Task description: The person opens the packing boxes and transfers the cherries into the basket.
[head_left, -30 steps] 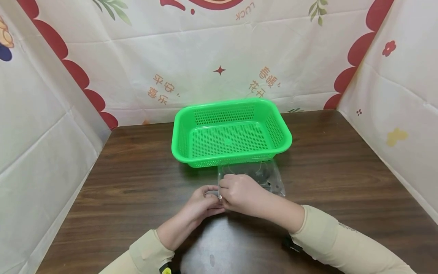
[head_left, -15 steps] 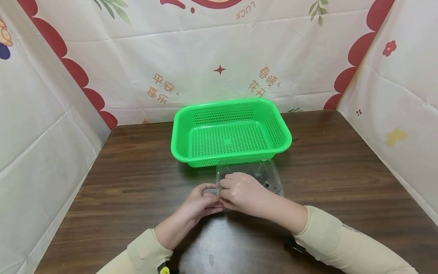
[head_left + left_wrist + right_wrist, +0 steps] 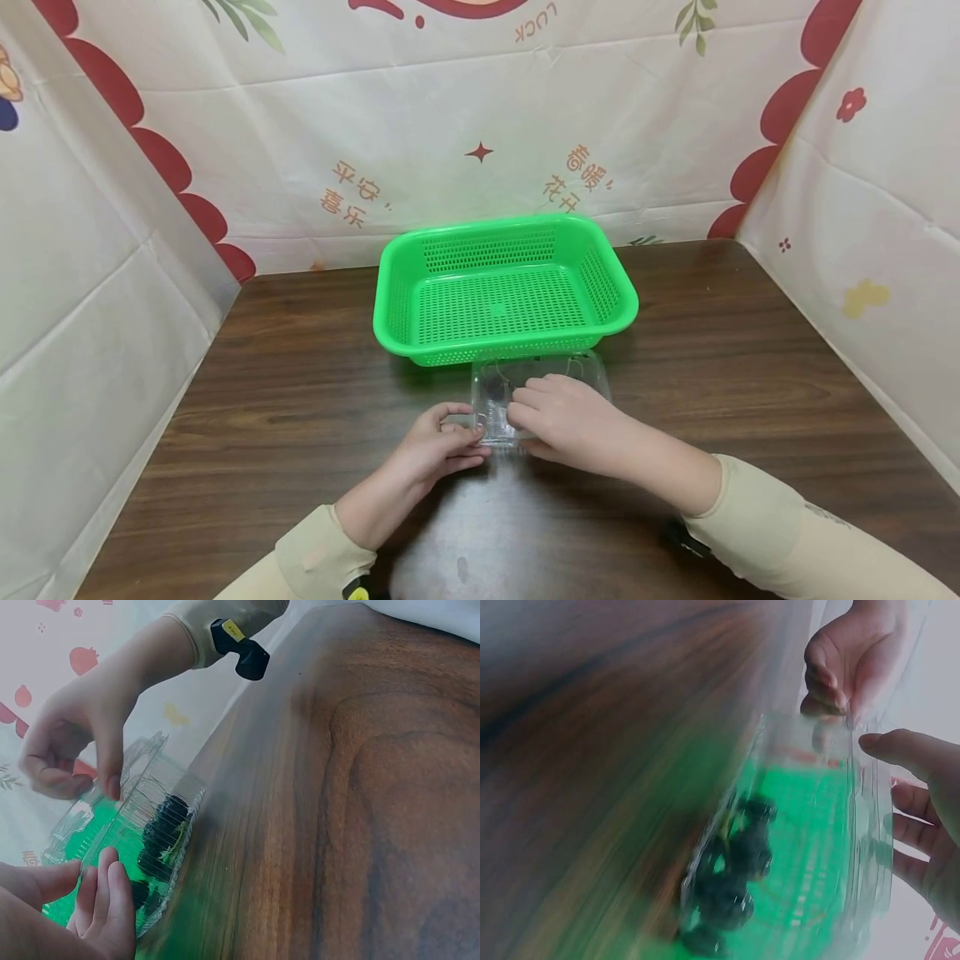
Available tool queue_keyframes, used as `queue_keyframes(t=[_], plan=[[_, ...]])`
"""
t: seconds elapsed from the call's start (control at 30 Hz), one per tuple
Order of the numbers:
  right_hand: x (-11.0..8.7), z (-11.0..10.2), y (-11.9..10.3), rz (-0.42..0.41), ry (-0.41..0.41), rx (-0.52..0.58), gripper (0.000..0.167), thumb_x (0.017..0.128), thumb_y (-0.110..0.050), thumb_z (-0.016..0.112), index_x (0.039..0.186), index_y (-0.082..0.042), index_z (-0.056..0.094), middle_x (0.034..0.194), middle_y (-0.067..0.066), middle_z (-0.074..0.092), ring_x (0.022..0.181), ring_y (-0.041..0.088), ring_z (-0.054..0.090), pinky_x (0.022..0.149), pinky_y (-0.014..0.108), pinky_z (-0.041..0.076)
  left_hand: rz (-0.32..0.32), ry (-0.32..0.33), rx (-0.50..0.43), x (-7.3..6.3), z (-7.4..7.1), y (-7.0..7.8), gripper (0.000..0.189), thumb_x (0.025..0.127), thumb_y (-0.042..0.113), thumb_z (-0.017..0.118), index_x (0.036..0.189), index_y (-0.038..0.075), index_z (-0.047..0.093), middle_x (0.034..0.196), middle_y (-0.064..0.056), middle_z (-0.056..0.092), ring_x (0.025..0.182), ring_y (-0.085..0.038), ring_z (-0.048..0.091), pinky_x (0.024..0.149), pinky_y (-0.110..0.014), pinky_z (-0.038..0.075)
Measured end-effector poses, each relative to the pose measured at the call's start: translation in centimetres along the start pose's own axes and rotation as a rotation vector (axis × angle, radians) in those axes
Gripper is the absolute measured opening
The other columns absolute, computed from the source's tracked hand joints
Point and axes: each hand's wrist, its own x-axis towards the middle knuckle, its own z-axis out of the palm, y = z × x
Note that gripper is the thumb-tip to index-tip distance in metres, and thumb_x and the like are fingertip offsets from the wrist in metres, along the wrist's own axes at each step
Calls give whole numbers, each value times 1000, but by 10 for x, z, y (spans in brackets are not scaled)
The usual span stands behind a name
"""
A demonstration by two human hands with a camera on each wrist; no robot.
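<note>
A clear plastic clamshell box [image 3: 495, 387] stands in front of the green basket. Through its wall in the left wrist view show dark round fruits, like grapes [image 3: 166, 821], on a green stem. My left hand [image 3: 431, 450] pinches the box's near left corner between thumb and fingers. Farther right along the near edge is my right hand [image 3: 573, 421], fingers curled over the lid's rim. In the right wrist view, its thumb [image 3: 889, 742] lies at the rim, with the other fingers behind the lid. Whether the lid is latched cannot be made out.
The green perforated basket [image 3: 633, 304] stands just behind the box, nothing seen inside it. A dark wood-grain table [image 3: 300, 375] lies under everything. Printed white cloth [image 3: 450, 108] hangs along the back and both sides.
My right hand has slid right along the box's near edge, away from my left hand, uncovering the box's left front part. My left hand keeps its hold at the corner.
</note>
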Motion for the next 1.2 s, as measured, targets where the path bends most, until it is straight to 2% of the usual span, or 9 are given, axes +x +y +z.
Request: queue_keyframes(t=[0.2,0.47,0.8,0.93,1.07,1.2], plan=[[-15,-5,6,1,-33,-5,34,67,-20,82,84,-15,53,79,-6,50,71,16,47,65,29,43,17,8,17,-2,-2,0,45,89,-7,59,129,-9,38,84,-12,66,72,-20,69,76,-39,57],[-35,-11,17,-1,-47,10,35,66,-20,84,85,-15,54,78,-6,47,72,16,47,67,31,44,18,31,52,-8,-8,1,46,89,-7,62,128,-6,39,77,-7,65,73,-21,70,79,-42,56],[-53,-19,24,119,-119,42,40,68,-36,85,82,-18,53,80,-10,43,75,15,45,71,32,43,27,51,83,-10,-14,3,56,88,-9,61,138,-5,37,75,-7,65,70,-19,69,76,-40,57],[-60,-18,26,132,-108,50,40,69,-40,85,85,-18,56,82,-10,46,77,14,47,73,34,45,35,50,91,-12,-16,4,57,88,-9,61,139,-7,36,75,-7,65,69,-18,69,76,-40,57],[-65,-17,26,130,-86,60,37,70,-39,84,84,-18,57,81,-10,46,75,13,46,70,33,44,38,43,99,-13,-17,6,58,88,-9,61,140,-8,36,74,-7,64,69,-18,69,76,-40,57],[-68,-16,26,85,-32,70,31,72,-33,84,79,-19,57,79,-10,45,73,12,45,67,33,44,45,40,115,-13,-17,7,57,88,-8,61,140,-9,35,72,-6,63,68,-17,68,74,-37,57]])
